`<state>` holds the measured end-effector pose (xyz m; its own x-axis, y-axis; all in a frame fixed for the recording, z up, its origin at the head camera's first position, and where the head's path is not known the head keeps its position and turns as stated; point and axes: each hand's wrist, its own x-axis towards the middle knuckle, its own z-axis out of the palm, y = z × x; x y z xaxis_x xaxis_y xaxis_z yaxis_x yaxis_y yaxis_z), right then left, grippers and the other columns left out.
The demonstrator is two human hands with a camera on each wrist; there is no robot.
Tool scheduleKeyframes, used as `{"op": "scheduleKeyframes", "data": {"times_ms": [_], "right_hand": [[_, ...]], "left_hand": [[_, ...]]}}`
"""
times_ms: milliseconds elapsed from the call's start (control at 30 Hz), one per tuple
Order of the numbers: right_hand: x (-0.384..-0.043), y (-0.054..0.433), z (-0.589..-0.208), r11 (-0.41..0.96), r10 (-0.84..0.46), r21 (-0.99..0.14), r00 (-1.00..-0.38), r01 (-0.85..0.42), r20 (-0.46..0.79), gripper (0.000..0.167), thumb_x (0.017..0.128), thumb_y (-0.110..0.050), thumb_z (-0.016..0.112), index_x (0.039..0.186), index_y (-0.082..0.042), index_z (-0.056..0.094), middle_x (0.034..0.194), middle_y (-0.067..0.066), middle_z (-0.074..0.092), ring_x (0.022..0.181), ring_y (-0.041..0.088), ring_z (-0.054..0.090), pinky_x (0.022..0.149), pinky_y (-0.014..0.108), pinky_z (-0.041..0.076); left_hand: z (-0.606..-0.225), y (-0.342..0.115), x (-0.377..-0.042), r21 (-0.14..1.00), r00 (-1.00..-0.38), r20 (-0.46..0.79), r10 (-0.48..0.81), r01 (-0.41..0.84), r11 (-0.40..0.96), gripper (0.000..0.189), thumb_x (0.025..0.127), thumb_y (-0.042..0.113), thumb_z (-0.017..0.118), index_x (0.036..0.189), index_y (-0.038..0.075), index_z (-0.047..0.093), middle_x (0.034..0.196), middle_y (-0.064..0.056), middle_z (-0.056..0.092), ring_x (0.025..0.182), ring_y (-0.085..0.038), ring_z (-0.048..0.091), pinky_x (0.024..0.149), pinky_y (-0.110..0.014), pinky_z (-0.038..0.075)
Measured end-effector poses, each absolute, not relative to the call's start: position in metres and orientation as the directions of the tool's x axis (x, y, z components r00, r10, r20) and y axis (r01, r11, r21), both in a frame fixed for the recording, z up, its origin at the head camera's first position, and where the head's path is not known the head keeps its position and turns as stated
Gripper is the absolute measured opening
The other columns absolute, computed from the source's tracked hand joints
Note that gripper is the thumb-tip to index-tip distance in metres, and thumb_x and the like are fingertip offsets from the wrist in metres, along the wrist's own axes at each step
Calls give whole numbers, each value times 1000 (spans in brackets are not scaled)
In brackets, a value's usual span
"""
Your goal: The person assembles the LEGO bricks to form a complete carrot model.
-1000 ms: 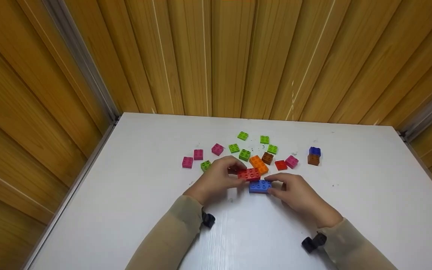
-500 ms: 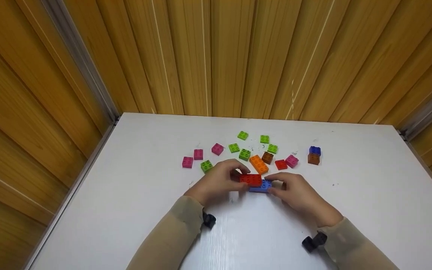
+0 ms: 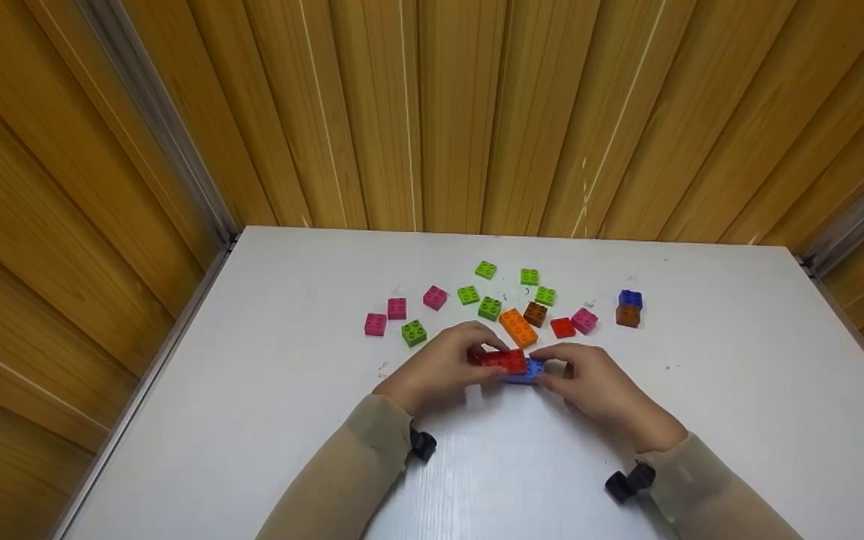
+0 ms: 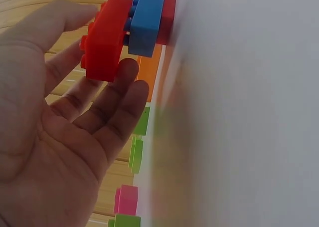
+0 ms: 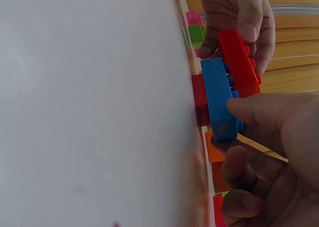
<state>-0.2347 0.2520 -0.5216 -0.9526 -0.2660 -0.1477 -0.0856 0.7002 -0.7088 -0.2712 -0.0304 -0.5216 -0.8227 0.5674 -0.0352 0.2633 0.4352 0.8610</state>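
My left hand (image 3: 443, 364) pinches a red toy building brick (image 3: 505, 361) between thumb and fingers, just over the studs of a blue brick (image 3: 531, 370). The red brick sits offset to the left, so the blue one's right end shows. In the right wrist view a thin gap with blue studs parts the two bricks, which stand slightly tilted to each other. Under the blue brick is a second red brick (image 5: 201, 100), on the table. My right hand (image 3: 601, 384) pinches the blue brick's right end between thumb and index finger; its other fingers are curled.
Beyond my hands on the white table (image 3: 267, 360) lie an orange brick (image 3: 518, 328), a brown brick (image 3: 535, 313), a small red brick (image 3: 562, 327) and several green and pink ones. A blue-on-brown stack (image 3: 628, 308) stands at the right. Wooden panels (image 3: 454, 112) rise behind.
My left hand has brought the red brick from behind and left of the blue one to over it, then slightly right and down. My right hand has stayed at the blue brick.
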Motion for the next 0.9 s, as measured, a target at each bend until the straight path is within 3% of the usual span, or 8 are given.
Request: {"op": "scheduleKeyframes", "data": {"times_ms": [200, 367, 500, 633, 900], "right_hand": [[-234, 252, -522, 699, -269, -709, -953, -93, -140, 39, 105, -24, 82, 143, -19, 78, 146, 11, 76, 88, 21, 60, 71, 24, 55], [-235, 252, -522, 703, -273, -704, -952, -102, -135, 38, 105, -24, 81, 143, -21, 79, 148, 10, 75, 103, 23, 63, 83, 26, 58], [-235, 252, -522, 710, -273, -695, -953, -110, -128, 37, 106, -24, 80, 143, -23, 79, 149, 8, 76, 120, 26, 66, 104, 43, 61], [-235, 252, -522, 701, -284, -703, -952, -125, -113, 35, 107, -23, 80, 142, -23, 80, 147, 7, 77, 134, 32, 67, 119, 60, 55], [-235, 252, -523, 697, -291, -706, -949, -123, -123, 37, 106, -17, 79, 143, -23, 80, 145, 5, 78, 132, 30, 68, 118, 58, 56]], "left_hand": [[-523, -27, -270, 851, -826, 0, 563, 296, 434, 21, 106, 32, 83, 126, 34, 82, 127, 13, 73, 113, -8, 68, 110, -30, 61], [-523, -27, -270, 848, -832, 0, 555, 294, 441, 22, 107, 32, 81, 129, 34, 83, 128, 13, 74, 116, -8, 67, 113, -32, 60], [-523, -26, -270, 842, -841, -16, 541, 280, 460, 24, 107, 32, 81, 131, 36, 83, 127, 14, 74, 116, -8, 67, 113, -33, 60], [-522, -25, -269, 838, -850, -38, 525, 259, 480, 26, 107, 31, 81, 133, 37, 84, 126, 15, 74, 116, -9, 67, 113, -34, 61], [-520, -24, -267, 849, -861, -82, 502, 203, 488, 27, 107, 30, 82, 133, 31, 84, 122, 13, 78, 111, -10, 69, 112, -34, 62]]}}
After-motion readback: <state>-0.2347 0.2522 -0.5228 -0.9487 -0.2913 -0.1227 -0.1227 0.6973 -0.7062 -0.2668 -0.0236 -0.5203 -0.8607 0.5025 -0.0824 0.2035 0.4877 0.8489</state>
